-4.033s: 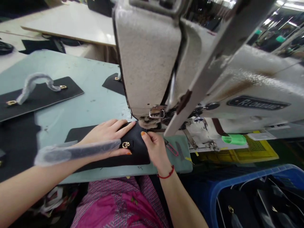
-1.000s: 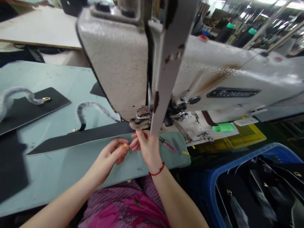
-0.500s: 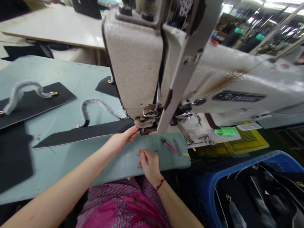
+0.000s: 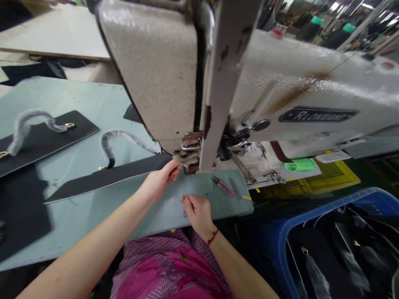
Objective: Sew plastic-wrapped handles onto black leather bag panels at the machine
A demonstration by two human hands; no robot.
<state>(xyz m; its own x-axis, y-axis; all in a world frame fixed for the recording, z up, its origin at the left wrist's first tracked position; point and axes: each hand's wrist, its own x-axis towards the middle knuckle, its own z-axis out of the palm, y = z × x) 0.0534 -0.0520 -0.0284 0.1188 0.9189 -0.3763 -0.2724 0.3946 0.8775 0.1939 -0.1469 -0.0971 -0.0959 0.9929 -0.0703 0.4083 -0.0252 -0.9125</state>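
Note:
My left hand (image 4: 159,179) is closed by the presser foot, thumb and fingers pinching the near edge of a black leather bag panel (image 4: 124,174). That panel lies flat on the table, its right end hidden under the head of the sewing machine (image 4: 158,74). A plastic-wrapped handle (image 4: 124,137) arches up from the panel on gold fittings. Lower right, my right hand (image 4: 198,211) is curled with fingertips pressed together near the table's front edge. Whether it holds anything is hidden. Pink thread snips (image 4: 222,186) lie beyond it, apart from the fingers.
Another black panel with a wrapped handle (image 4: 46,133) lies at left on the pale green table (image 4: 90,93). A dark piece (image 4: 23,207) sits in front of it. At right stands a blue basket (image 4: 282,236) of black panels, with a yellow crate (image 4: 335,178) behind.
My view has shifted, so the machine head looks larger and farther left. Both hands keep nearly the same pose. The left still grips the panel's edge.

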